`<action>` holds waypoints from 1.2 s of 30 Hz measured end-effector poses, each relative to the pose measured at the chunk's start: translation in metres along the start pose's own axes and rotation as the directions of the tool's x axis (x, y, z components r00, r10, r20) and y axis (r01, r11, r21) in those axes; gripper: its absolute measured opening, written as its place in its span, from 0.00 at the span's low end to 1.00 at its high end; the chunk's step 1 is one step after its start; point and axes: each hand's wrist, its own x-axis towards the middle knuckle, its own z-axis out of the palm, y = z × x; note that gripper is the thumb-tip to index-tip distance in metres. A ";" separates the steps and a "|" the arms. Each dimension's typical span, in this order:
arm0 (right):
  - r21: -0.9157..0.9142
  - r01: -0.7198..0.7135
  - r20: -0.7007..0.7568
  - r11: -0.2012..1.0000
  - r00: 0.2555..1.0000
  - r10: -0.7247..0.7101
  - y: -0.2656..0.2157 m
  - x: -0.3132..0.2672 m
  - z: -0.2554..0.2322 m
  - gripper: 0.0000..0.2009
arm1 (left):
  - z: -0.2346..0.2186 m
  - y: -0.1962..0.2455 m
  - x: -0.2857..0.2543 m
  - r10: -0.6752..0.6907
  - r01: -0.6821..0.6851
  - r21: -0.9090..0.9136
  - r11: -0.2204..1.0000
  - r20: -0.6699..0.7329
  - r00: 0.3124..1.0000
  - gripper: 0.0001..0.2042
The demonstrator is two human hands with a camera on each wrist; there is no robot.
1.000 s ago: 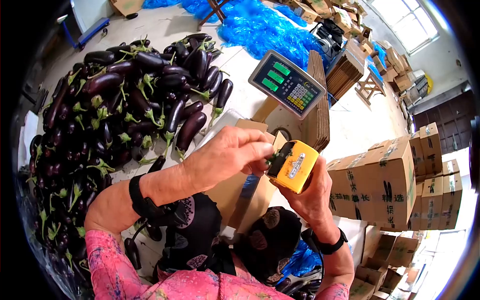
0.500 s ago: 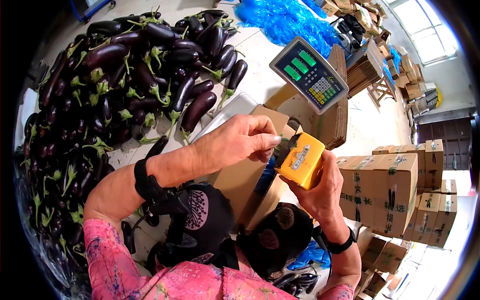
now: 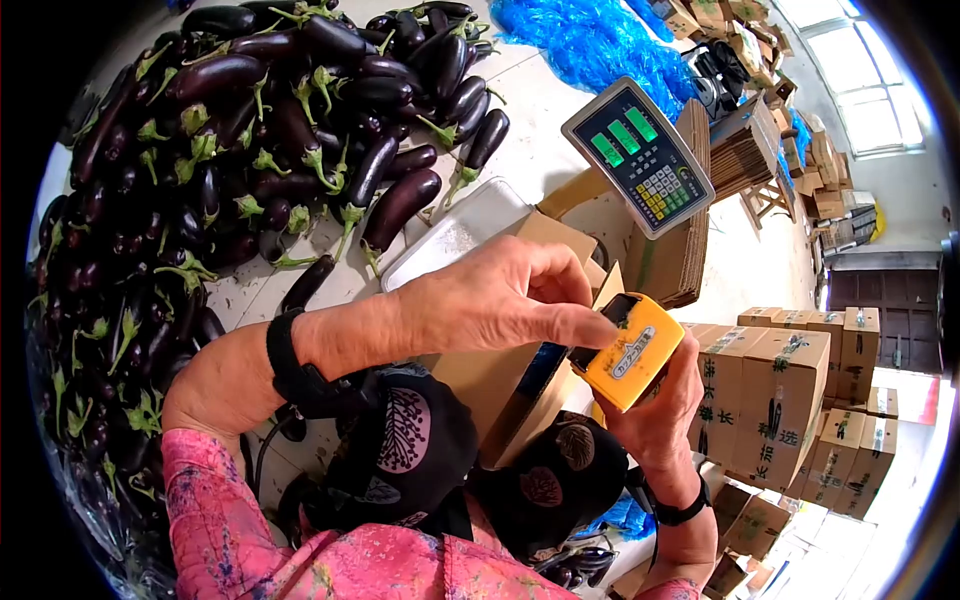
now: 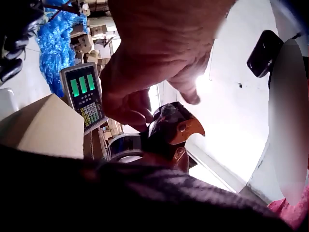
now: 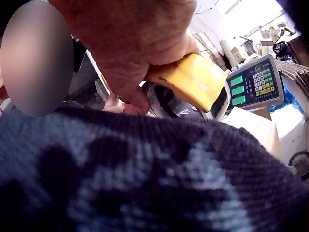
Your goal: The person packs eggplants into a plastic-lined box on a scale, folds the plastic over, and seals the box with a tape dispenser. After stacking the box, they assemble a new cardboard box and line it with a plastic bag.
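Note:
My right hand (image 3: pixel 665 405) grips a yellow tape dispenser (image 3: pixel 625 375) with a black end and a small printed label. Its curved yellow body (image 5: pixel 195 79) shows under the palm in the right wrist view. My left hand (image 3: pixel 490 300) reaches across from the left, its thumb stretched to the dispenser's black end. In the left wrist view that hand's thumb and fingers stand apart over the dispenser's black and orange end (image 4: pixel 178 125). Below both hands, between the knees, stands an open cardboard box (image 3: pixel 490 385), partly hidden by the left arm.
A heap of eggplants (image 3: pixel 230 170) covers the floor at left. Beyond the hands, a scale display (image 3: pixel 640 155) stands by its pale platform (image 3: pixel 450 240). Stacked printed cartons (image 3: pixel 760 400) are at right; blue plastic film (image 3: pixel 590 45) lies at the back.
The dispenser has shifted right and down in the head view. My left fingers, first at its black end, drew back, then the thumb came to that end again. The view has turned somewhat.

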 end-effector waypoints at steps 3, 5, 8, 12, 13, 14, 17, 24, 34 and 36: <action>-0.011 -0.001 -0.007 1.000 1.000 0.001 -0.001 0.000 0.001 0.40 | -0.001 0.012 -0.001 -0.058 0.058 0.022 0.998 0.013 0.998 0.18; -0.003 -0.034 0.003 0.999 0.999 0.034 0.000 -0.001 0.001 0.41 | 0.000 0.010 -0.002 -0.077 0.076 -0.093 0.993 -0.012 0.997 0.14; -0.029 0.036 -0.007 0.999 0.999 -0.036 -0.003 0.002 0.001 0.40 | -0.002 0.005 -0.002 -0.073 0.072 -0.094 0.993 0.001 0.997 0.13; -0.034 0.006 0.017 0.999 1.000 -0.005 -0.005 0.001 0.002 0.40 | -0.003 0.012 -0.004 -0.155 0.148 -0.190 0.971 -0.024 0.988 0.12; -0.029 0.002 0.020 1.000 1.000 -0.001 -0.004 0.001 0.002 0.40 | -0.002 0.015 -0.004 -0.161 0.155 -0.159 0.975 -0.030 0.986 0.11; -0.024 -0.003 0.023 1.000 1.000 0.004 -0.003 0.001 0.003 0.40 | -0.002 0.016 -0.004 -0.167 0.162 -0.128 0.978 -0.035 0.985 0.11; -0.013 -0.053 0.062 0.998 0.997 0.054 -0.005 0.003 0.003 0.39 | -0.004 -0.007 0.000 -0.060 0.053 -0.141 0.989 -0.047 0.997 0.08; -0.095 -0.132 0.313 0.987 0.937 0.155 -0.014 0.020 0.007 0.31 | -0.016 -0.033 0.001 0.043 -0.015 0.140 0.990 -0.204 0.978 0.05; -0.351 -0.020 0.479 0.936 0.855 0.197 0.012 0.007 0.011 0.28 | -0.102 -0.132 -0.065 -0.185 0.003 -0.308 0.951 -0.565 0.804 0.08; -0.393 -0.028 0.480 0.919 0.846 0.231 0.009 0.011 0.013 0.32 | -0.100 -0.138 -0.059 -0.134 -0.020 -0.243 0.970 -0.601 0.788 0.09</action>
